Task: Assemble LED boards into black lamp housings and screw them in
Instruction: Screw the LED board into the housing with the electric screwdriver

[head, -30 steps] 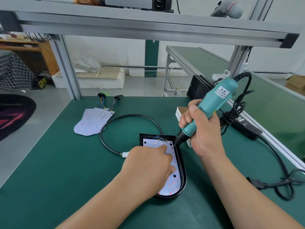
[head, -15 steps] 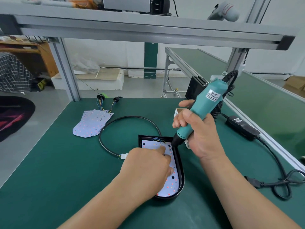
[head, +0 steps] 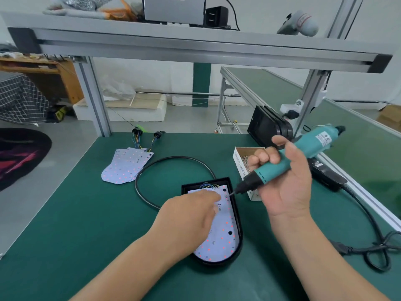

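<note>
A black lamp housing [head: 238, 216] lies on the green mat with a white LED board [head: 221, 240] seated inside it. My left hand [head: 186, 216] rests on the board, fingers extended toward its top edge. My right hand [head: 282, 181] grips a teal electric screwdriver [head: 288, 157], tilted low with its bit just off the board's upper right corner. A black cable [head: 149, 168] loops from the housing to the left.
A stack of spare LED boards [head: 125, 166] with wire leads lies at the back left. An open box of screws [head: 245, 157] sits right of the housing. Several black housings [head: 269, 127] lean at the back right. The screwdriver's power brick [head: 325, 174] and cord run along the right edge.
My right hand has rolled palm-up and tilted the screwdriver from steep to nearly flat, with the bit still near the board's upper right corner. The left hand stays on the board.
</note>
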Demonstrator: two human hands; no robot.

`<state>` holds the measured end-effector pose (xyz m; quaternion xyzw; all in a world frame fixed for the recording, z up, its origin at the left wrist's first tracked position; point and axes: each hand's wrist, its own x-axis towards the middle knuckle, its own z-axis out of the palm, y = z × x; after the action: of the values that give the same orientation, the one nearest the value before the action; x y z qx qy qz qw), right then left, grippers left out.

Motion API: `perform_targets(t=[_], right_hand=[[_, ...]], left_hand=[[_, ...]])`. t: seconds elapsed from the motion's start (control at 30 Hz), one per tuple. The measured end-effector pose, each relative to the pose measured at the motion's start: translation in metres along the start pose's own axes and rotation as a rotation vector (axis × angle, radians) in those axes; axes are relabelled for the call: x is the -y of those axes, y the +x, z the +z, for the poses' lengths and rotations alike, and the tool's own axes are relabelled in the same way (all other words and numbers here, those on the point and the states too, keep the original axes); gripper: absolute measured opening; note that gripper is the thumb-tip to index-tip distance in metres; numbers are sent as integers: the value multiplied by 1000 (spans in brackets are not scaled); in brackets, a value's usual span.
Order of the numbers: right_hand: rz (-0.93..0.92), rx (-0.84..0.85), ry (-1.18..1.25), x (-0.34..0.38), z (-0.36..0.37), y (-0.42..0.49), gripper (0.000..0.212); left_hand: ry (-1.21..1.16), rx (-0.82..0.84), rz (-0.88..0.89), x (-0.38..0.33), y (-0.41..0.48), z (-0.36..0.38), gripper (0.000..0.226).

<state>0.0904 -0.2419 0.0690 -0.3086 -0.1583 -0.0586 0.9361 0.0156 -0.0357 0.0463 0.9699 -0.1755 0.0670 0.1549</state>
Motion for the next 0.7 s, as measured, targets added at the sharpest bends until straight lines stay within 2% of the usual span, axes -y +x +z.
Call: perform_targets(t=[0.07,0.13,0.2,0.27,0.3,0.37,0.53,0.67,0.7], right_hand=[[-34,-28,58,7,-3,2,13],[-58,-35,88,12,-5,3,14],[-60,-37,73,13,-5,3,15],[-43,-43,45,9,-4,1,15],[-30,-42,35,7,-3,0,14],[-5,-31,25,3,-2,-1,13],[20,-22,14,-1,0,-5,12],[21,-34,16,-1,2,-5,12],[22,-37,19,-1,2,-5,11]], left_hand=[[-326,-83,-124,8,1,-1,20],[-815,-207,-329,16,6,-5,29],[-1314,-249,-490,24,10,-11,39],[-1729,-229,-526,33,12,-16,44],[-1865,-217,-530,37,13,-19,45],[-1995,-194,-532,42,13,-21,43],[-2026,-242,-587,44,14,-21,27],[-2136,-477,-681,47,15,-23,18],[-2142,-488,-701,48,15,-24,17]])
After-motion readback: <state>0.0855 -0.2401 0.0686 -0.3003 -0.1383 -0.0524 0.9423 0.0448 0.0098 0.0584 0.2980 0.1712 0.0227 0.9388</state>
